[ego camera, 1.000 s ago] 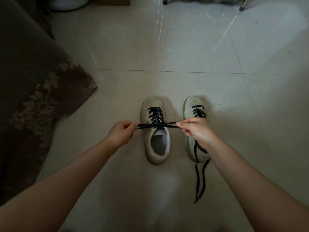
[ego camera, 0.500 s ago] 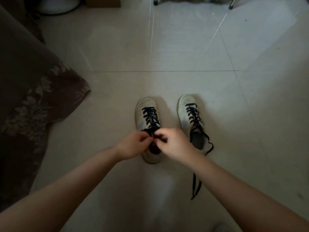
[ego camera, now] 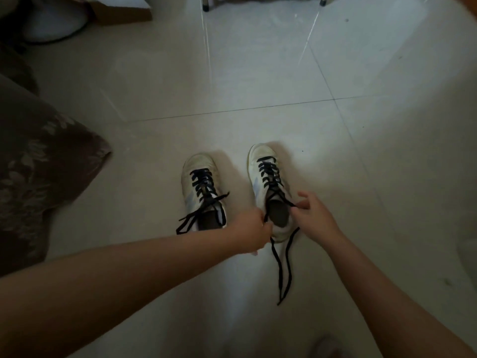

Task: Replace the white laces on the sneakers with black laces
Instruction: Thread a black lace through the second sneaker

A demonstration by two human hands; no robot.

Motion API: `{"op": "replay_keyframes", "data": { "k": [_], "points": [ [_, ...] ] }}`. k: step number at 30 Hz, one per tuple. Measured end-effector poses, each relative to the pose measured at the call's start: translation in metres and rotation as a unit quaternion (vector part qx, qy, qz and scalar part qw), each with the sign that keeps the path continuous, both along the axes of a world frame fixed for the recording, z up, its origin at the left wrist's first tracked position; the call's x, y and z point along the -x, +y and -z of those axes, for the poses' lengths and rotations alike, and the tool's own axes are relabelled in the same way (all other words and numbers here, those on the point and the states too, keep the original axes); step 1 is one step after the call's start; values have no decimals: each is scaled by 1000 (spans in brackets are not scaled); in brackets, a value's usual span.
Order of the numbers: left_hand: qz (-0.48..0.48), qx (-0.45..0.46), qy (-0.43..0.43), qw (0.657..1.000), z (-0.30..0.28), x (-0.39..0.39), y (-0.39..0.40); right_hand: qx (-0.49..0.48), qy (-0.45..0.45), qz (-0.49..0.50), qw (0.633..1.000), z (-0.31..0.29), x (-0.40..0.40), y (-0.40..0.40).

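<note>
Both white sneakers stand side by side on the tiled floor (ego camera: 258,73), toes pointing away from me, each already threaded with a black lace. My left hand (ego camera: 251,232) is curled by the heel of the right sneaker (ego camera: 268,177), its fingers pinching one end of that shoe's black lace (ego camera: 269,174) at the inner edge of the opening. My right hand (ego camera: 311,215) sits at the outer edge of the same opening, thumb and forefinger pinching the other strand where it leaves the top eyelet, the remaining fingers loosely bent. The two free ends hang down past the heel and trail toward me across the floor. The left sneaker (ego camera: 200,177) stands just beside it, untouched; its lace (ego camera: 204,182) is untied, one end lying out to the left of the heel, the other poking to the right. A brown floral fabric (ego camera: 38,164) covers the floor at my left.
</note>
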State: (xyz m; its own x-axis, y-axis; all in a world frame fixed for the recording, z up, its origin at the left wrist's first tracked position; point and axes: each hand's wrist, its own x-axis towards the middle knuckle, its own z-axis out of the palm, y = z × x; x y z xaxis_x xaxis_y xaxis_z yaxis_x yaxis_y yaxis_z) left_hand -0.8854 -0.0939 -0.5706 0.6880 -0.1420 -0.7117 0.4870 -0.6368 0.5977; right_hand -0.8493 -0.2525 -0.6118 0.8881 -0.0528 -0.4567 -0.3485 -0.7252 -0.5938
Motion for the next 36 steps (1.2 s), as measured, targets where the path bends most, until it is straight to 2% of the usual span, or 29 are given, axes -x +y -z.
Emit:
{"op": "replay_keyframes", "data": {
  "k": [2,4,6,8,11,13,14,16,20,22,23,25,27,28,32,34,36],
  "points": [
    [-89,-29,16,995,22,-4,-18,4,16,-6,1000,5,0,-4],
    [-127,-99,-14,987,35,-8,-21,8,-12,-14,1000,5,1,-6],
    [-146,-112,-11,983,41,-11,-19,-26,-34,-24,999,4,3,-11],
    [-167,-89,-31,981,38,-13,-18,-123,-30,11,992,0,2,-20],
    [-235,-10,-84,968,23,-17,-6,-321,18,98,942,-12,-2,-38],
    [-284,87,-73,952,10,-20,8,-356,33,91,929,-15,-4,-45],
    [-292,114,-61,948,6,-21,13,-343,35,81,935,-16,-4,-46],
    [-270,99,-48,956,3,-24,17,-305,33,69,949,-17,-6,-45],
    [-230,79,-9,970,1,-28,15,-324,29,56,944,-28,-17,-42],
    [-203,100,6,974,-3,-30,17,-302,17,17,953,-38,-24,-42],
    [-186,122,12,975,-6,-32,17,-277,10,-13,961,-42,-27,-43],
    [-146,150,31,977,-12,-36,14,-170,3,-105,980,-48,-35,-46],
    [-100,142,60,983,-16,-36,7,-62,10,-182,981,-51,-39,-47],
    [-91,135,75,984,-16,-33,0,-47,11,-192,980,-52,-39,-46],
    [-194,189,81,959,-9,-19,-29,-149,11,-189,971,-63,-31,-36],
    [-225,192,53,954,-6,-20,-34,-140,6,-209,968,-64,-26,-31],
    [-167,143,-8,975,-6,-20,-31,-92,-5,-217,972,-58,-22,-30]
  ]
}}
